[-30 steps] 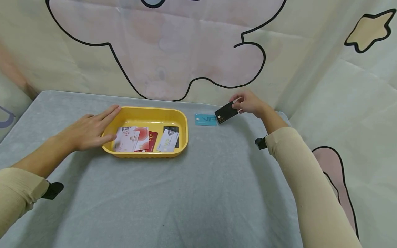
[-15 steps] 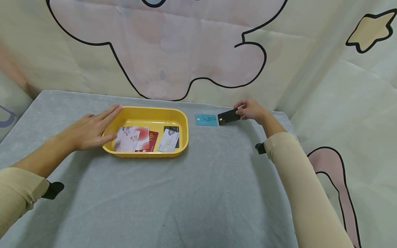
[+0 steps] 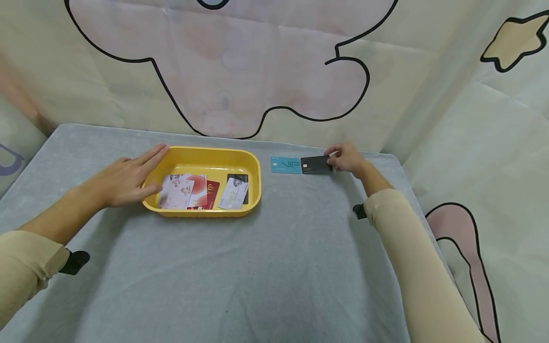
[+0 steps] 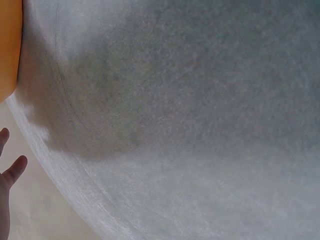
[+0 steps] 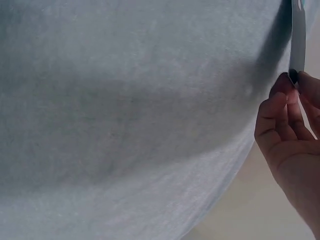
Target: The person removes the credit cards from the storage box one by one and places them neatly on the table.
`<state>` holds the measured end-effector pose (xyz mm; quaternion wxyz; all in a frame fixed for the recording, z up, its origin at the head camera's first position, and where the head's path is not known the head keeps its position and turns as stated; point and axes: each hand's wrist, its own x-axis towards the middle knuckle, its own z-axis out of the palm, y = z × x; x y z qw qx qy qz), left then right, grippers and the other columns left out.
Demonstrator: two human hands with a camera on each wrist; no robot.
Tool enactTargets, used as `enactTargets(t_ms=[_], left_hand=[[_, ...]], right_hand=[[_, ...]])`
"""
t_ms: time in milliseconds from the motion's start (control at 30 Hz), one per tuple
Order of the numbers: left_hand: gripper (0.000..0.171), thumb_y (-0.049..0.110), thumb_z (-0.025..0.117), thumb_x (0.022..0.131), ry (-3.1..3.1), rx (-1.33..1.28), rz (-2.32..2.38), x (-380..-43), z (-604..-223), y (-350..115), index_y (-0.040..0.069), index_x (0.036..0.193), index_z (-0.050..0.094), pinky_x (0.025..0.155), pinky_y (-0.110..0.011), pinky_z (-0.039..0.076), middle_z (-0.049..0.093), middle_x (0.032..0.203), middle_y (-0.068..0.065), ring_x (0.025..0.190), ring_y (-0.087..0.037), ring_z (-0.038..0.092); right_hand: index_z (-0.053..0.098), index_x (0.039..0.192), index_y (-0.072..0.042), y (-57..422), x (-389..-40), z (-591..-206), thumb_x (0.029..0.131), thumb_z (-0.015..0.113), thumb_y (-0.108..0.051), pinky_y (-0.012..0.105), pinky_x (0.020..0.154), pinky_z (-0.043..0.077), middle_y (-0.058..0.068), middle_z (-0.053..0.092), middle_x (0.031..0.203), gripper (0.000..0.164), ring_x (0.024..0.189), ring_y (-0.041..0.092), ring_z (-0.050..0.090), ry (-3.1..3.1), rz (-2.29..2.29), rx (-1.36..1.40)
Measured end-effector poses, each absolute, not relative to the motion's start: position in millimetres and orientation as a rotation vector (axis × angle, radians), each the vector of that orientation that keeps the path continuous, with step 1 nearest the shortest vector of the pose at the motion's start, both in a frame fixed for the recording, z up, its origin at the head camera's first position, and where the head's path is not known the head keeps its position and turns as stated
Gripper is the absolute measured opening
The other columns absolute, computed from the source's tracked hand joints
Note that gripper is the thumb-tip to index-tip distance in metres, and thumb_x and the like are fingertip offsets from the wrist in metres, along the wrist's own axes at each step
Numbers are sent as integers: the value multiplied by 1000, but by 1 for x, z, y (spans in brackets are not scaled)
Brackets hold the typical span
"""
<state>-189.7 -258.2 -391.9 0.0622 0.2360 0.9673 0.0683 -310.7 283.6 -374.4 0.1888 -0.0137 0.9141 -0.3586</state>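
Note:
My right hand pinches the right end of a black VIP card at the back right of the table. The card lies level, its left edge right beside a blue VIP card. In the right wrist view the black card shows edge-on between thumb and fingers. My left hand rests with straight fingers on the left rim of a yellow tray. Inside the tray are a white patterned card, a red VIP card and a white VIP card over a dark one, among several cards.
A grey cloth covers the table. Its back edge meets a pale printed curtain, and another curtain hangs at the right.
My right hand has lowered the black card and turned it from a slant to level, in line with the blue card. My left hand has stayed on the tray.

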Motion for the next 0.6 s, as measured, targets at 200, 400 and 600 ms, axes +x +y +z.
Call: enactTargets(t_ms=[200, 400, 600], left_hand=[[88, 46, 49, 94, 2924, 703, 207, -190, -393, -258, 10, 161, 3, 102, -69, 34, 11, 166, -16, 124, -47, 52], [88, 46, 49, 95, 2921, 699, 208, -190, -393, -259, 10, 161, 2, 103, -68, 34, 9, 166, -15, 124, -47, 52], [88, 45, 49, 95, 2920, 709, 211, -191, -393, -259, 10, 161, 3, 103, -68, 34, 9, 166, -15, 125, -46, 51]], right_hand=[[58, 126, 9, 286, -310, -383, 95, 59, 2, 22, 60, 48, 13, 61, 94, 32, 72, 11, 53, 2598, -969, -65], [58, 126, 9, 284, -308, -386, 96, 59, 0, 22, 60, 46, 16, 59, 98, 32, 68, 11, 52, 2627, -915, -79], [58, 127, 8, 281, -309, -388, 96, 56, 0, 22, 63, 46, 22, 58, 106, 32, 74, 16, 54, 2674, -815, -110]])
